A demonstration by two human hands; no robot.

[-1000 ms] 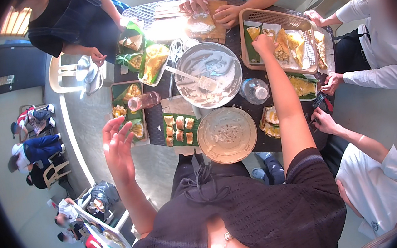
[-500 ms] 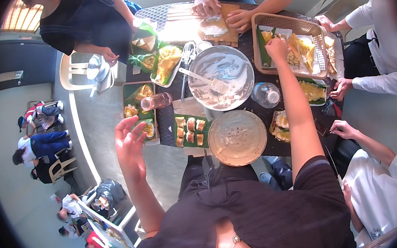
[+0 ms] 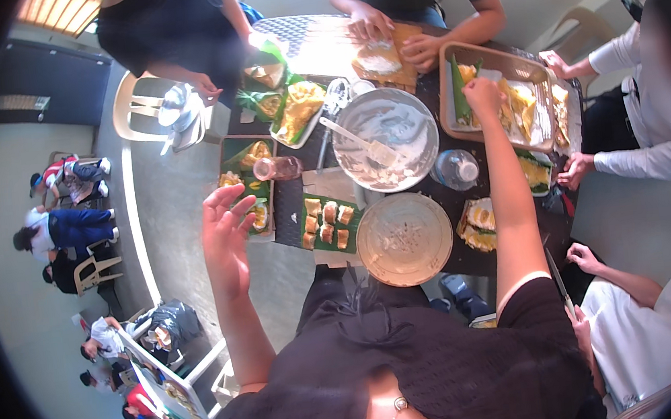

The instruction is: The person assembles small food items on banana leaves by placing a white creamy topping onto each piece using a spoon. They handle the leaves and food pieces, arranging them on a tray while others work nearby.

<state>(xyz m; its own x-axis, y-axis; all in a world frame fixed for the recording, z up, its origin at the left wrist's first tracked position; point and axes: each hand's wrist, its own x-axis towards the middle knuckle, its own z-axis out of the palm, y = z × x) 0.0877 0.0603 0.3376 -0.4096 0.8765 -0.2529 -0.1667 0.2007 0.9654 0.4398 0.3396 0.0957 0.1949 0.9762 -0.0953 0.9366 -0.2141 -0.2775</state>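
My left hand [image 3: 225, 240] is raised at the table's left, fingers apart and holding nothing. Close by are a clear pinkish bottle [image 3: 277, 168] and a tray of filled yellow wraps [image 3: 257, 154] on green leaf. My right arm reaches far over the table; its hand [image 3: 484, 97] is closed above a tan plastic basket [image 3: 449, 110]. Whatever its fingers hold, if anything, I cannot make out. Inside the basket, folded yellow wraps [image 3: 521, 103] lie on white paper beside a green leaf [image 3: 458, 88].
Centrally, a metal bowl [image 3: 431, 115] holds white cream and a spatula [image 3: 361, 141]. Nearer me are a round tan plate [image 3: 403, 243] and small rolls [image 3: 326, 222] on leaf. A water bottle [image 3: 458, 169] stands right. Other people's hands surround the table; one person handles a cream-topped wrap [image 3: 378, 61].
The view has shifted slightly, moving the table's things right and down. My right hand stays over the basket, and my left remains raised with its fingers apart.
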